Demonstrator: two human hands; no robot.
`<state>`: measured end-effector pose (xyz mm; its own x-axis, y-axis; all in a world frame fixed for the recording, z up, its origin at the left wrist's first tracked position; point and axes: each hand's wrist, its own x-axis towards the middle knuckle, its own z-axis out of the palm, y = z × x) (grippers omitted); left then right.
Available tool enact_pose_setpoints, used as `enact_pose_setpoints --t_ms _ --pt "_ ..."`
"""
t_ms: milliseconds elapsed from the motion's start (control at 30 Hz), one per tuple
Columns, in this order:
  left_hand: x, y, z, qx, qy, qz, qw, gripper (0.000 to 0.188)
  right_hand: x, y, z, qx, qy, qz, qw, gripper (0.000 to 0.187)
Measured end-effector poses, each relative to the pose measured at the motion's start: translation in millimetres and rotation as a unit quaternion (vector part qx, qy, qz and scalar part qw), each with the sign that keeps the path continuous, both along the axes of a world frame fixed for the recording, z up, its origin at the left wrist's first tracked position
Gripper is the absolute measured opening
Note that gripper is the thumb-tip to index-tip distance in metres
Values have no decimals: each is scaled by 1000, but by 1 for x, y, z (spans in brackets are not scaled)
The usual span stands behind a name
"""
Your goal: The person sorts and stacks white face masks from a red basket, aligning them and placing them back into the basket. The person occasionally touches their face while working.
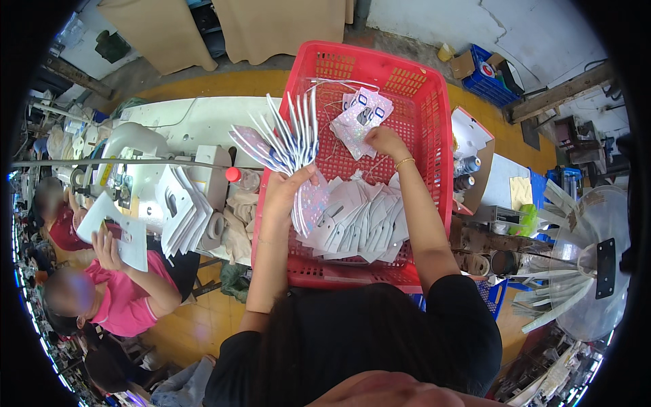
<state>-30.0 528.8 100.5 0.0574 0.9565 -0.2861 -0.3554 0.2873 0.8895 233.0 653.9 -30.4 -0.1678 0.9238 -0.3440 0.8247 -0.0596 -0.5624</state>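
Note:
My left hand (288,193) is closed round a fanned bundle of flat pink-and-white printed pieces (310,207), gripping it by the middle so that its layers spread upward. My right hand (388,144) pinches the lower right edge of a small pile of similar pink printed pieces (357,130), which have blue marks and a dark cut-out. That pile lies toward the far side of a red plastic basket (434,125). Nearer to me in the basket, overlapping white pieces with slots (359,224) are spread in a row.
Left of the basket stand a white sewing machine (139,146), a stack of white cut pieces (183,210) and a red-capped bottle (244,178). A person in pink (129,298) holds a white piece there. To the right are an open carton (475,149) and a large fan (586,264).

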Motion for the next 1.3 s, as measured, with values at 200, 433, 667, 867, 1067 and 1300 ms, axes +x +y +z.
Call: enact_pose_setpoints --t_ms 200,433,667,867,1067,1300 --pt "3 -1 -8 -32 -9 -27 999 7 32 44 -110 -130 238 -382 883 46" --pt "10 1 -18 13 -11 -36 999 10 10 68 -143 -92 239 -336 906 72" --pt "7 2 -21 21 3 -34 999 10 1 64 -69 -91 370 -320 867 56" --pt "15 5 -26 10 -23 -18 1000 12 17 26 39 99 -190 -227 950 42" --pt "23 4 -36 -48 -107 -79 990 32 8 -3 5 -13 -219 -108 970 41" --pt "35 6 -58 -85 -184 -120 972 26 21 -15 53 71 -146 -157 974 36"
